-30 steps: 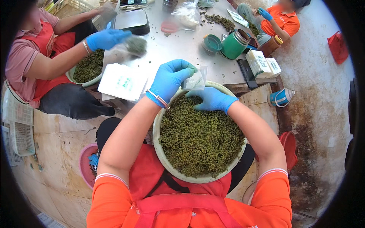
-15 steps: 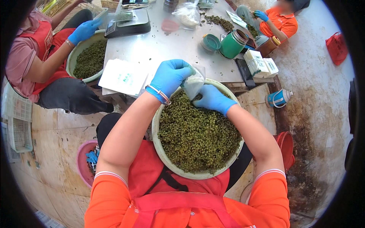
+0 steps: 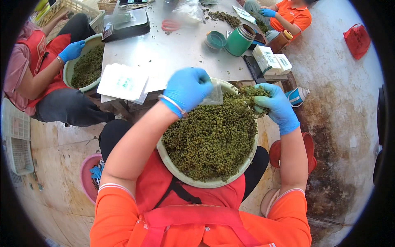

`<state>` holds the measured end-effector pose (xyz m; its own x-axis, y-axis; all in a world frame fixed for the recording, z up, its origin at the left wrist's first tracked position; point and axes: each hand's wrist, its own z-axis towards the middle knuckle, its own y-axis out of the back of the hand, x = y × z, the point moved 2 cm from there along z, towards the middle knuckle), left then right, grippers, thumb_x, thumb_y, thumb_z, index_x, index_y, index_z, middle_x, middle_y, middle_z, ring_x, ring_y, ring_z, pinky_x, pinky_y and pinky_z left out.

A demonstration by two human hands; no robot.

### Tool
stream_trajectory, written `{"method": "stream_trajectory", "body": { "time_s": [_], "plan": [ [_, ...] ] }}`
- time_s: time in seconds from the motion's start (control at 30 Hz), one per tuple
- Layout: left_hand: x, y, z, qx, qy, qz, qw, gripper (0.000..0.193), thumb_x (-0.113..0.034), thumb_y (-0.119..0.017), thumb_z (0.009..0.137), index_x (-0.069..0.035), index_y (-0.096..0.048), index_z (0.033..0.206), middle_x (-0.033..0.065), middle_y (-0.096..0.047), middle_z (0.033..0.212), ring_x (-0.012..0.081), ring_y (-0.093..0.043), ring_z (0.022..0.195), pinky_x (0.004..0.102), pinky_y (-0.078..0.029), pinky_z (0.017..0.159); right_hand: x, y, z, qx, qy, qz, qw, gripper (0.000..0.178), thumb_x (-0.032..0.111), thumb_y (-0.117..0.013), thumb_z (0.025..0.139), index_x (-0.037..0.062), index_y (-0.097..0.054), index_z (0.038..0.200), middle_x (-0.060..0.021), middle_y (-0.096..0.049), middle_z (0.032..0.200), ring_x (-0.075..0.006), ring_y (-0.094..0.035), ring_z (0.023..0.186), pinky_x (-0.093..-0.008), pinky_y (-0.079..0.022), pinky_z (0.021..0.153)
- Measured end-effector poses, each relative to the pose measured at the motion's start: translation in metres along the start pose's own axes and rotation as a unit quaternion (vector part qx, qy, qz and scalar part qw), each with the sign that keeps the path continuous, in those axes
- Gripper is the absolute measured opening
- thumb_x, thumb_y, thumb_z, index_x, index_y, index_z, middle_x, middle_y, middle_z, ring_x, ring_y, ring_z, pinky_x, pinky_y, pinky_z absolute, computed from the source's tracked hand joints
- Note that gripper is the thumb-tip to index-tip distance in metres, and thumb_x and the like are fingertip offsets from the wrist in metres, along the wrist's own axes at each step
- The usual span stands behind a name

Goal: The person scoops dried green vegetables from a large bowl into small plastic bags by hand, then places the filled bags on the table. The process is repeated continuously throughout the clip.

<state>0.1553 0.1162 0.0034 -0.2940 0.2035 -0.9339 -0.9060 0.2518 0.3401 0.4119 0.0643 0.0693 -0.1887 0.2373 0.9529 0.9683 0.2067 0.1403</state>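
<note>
Left hand (image 3: 187, 88): I pinch the small clear bag (image 3: 214, 96) open above the basin (image 3: 205, 182) in my lap.
Right hand (image 3: 273, 103): closed on a green berry cluster (image 3: 251, 94); I should feed it straight into the mouth.

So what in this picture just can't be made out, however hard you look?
- Head view: how full the small clear plastic bag is; the left blue-gloved hand covers most of it.
- The bottom of the big pale round basin; green berry clusters fill it.
- How much the right blue-gloved hand grips; its fingers hide the bunch.
- The device on the grey metal table: too small, cut by the top edge.
</note>
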Motion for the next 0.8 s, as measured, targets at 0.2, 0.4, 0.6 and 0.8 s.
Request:
{"method": "stream_trajectory", "body": {
  "time_s": [0.2, 0.4, 0.6, 0.8],
  "plan": [
    [0.011, -0.029, 0.002, 0.079, 0.081, -0.102, 0.988, 0.025, -0.016, -0.063, 0.086, 0.004, -0.072, 0.096, 0.0122, -0.07, 0.072, 0.0134, -0.066, 0.061, 0.0302, -0.055, 0.061, 0.002, -0.033, 0.017, 0.071, -0.044, -0.115, 0.99, 0.031, 0.01, -0.07, 0.085, -0.004, -0.067, 0.112, -0.003, -0.066, 0.082, -0.0066, -0.058, 0.066, -0.0219, -0.047, 0.059],
    [0.028, -0.051, -0.002, 0.042, 0.017, -0.075, 0.996, 0.024, -0.016, -0.064, 0.087, 0.003, -0.072, 0.1, 0.0103, -0.07, 0.075, 0.011, -0.064, 0.063, 0.0282, -0.054, 0.062, -0.019, -0.056, 0.032, -0.035, 0.101, -0.499, 0.86, 0.032, 0.018, -0.073, 0.074, 0.0024, -0.073, 0.101, -0.0165, -0.07, 0.085, -0.0316, -0.069, 0.078, -0.0391, -0.055, 0.078],
    [0.041, -0.05, -0.007, -0.03, 0.01, -0.092, 0.995, 0.024, -0.014, -0.065, 0.088, 0.001, -0.072, 0.105, 0.0068, -0.07, 0.076, 0.0071, -0.06, 0.065, 0.0243, -0.052, 0.061, 0.001, -0.073, 0.015, -0.028, 0.122, -0.408, 0.905, 0.036, 0.016, -0.076, 0.075, -0.0001, -0.059, 0.103, -0.0201, -0.067, 0.096, -0.0356, -0.067, 0.089, -0.0415, -0.053, 0.08],
    [0.033, -0.06, -0.014, -0.02, -0.012, -0.101, 0.995, 0.026, -0.013, -0.066, 0.088, 0.0, -0.072, 0.11, 0.0044, -0.069, 0.076, 0.0053, -0.058, 0.065, 0.0233, -0.051, 0.06, -0.022, -0.068, 0.015, -0.075, 0.225, -0.481, 0.844, 0.027, 0.012, -0.074, 0.077, -0.0002, -0.066, 0.1, -0.0218, -0.066, 0.095, -0.0355, -0.064, 0.086, -0.0403, -0.053, 0.078]
  ]
}}
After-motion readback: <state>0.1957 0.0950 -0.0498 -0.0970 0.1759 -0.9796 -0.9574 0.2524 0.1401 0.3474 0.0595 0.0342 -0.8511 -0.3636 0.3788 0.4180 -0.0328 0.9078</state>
